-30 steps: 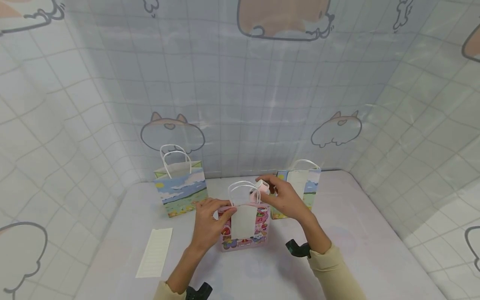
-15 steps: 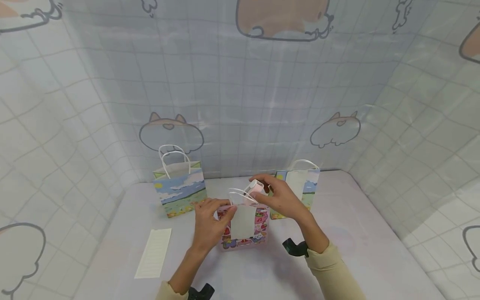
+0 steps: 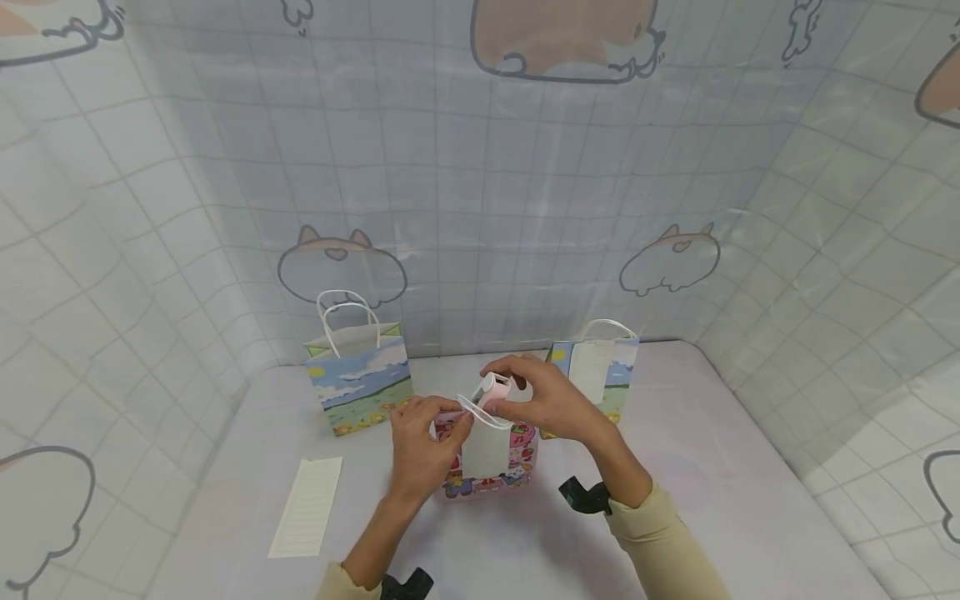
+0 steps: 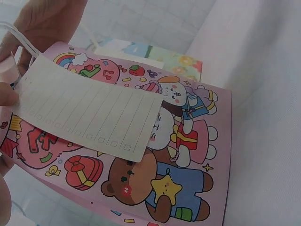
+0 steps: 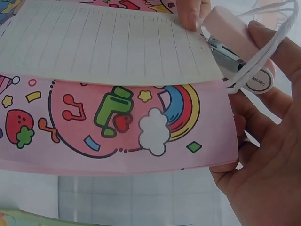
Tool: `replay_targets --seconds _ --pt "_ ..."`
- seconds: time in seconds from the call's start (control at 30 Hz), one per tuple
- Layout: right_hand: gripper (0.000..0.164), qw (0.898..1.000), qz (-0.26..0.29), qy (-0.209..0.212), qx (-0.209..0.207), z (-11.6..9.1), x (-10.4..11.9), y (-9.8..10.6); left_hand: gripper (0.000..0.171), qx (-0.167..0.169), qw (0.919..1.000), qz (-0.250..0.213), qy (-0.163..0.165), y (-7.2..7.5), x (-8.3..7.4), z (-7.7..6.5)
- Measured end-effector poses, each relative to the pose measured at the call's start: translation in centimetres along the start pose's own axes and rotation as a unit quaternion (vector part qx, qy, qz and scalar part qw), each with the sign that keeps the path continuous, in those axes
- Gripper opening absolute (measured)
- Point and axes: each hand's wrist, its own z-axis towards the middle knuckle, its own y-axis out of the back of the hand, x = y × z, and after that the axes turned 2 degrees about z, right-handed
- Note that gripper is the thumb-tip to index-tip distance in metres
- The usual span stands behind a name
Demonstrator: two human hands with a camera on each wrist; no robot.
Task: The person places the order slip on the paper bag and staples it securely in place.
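A small pink and white stapler [image 3: 495, 388] is gripped by my right hand [image 3: 553, 400], thumb on one side and fingers on the other. In the right wrist view the stapler's metal end [image 5: 225, 54] meets the top edge of a lined paper slip [image 5: 108, 44]. The slip lies flat against the front of a pink cartoon gift bag [image 4: 197, 155]. My left hand [image 3: 422, 442] pinches the slip and bag together at the top left. The bag's white handle [image 3: 487, 417] crosses in front of the stapler. Whether paper sits inside the stapler's mouth, I cannot tell.
A landscape-print gift bag [image 3: 363, 392] stands at the back left. Another one [image 3: 621, 383], with a pale slip [image 3: 591, 371] on its front, is behind my right hand. A loose lined slip [image 3: 306, 508] lies on the table [image 3: 720, 500] at the left.
My right hand has brought the stapler left and down to the bag's top edge. The bag's handle has tipped forward. My left hand keeps its pinch in the same place.
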Motion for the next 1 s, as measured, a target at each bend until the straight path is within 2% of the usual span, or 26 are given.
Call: replay_targets --seconds 0.37,0.73,1.0 --pt "0.043 1.0 -0.014 -0.014 0.009 -0.18 0.58 -0.05 0.013 -0.01 0.9996 0.006 -0.026 -0.21 0.23 0.17" --pt "0.048 1.0 -0.015 -0.009 0.023 -0.44 0.73 0.26 0.014 -0.008 0.9996 0.012 -0.025 -0.29 0.15 0.29" --pt "0.046 0.996 -0.078 0.005 0.033 -0.21 1.02 -0.06 0.012 -0.004 0.9998 0.006 -0.016 -0.2 -0.03 0.37"
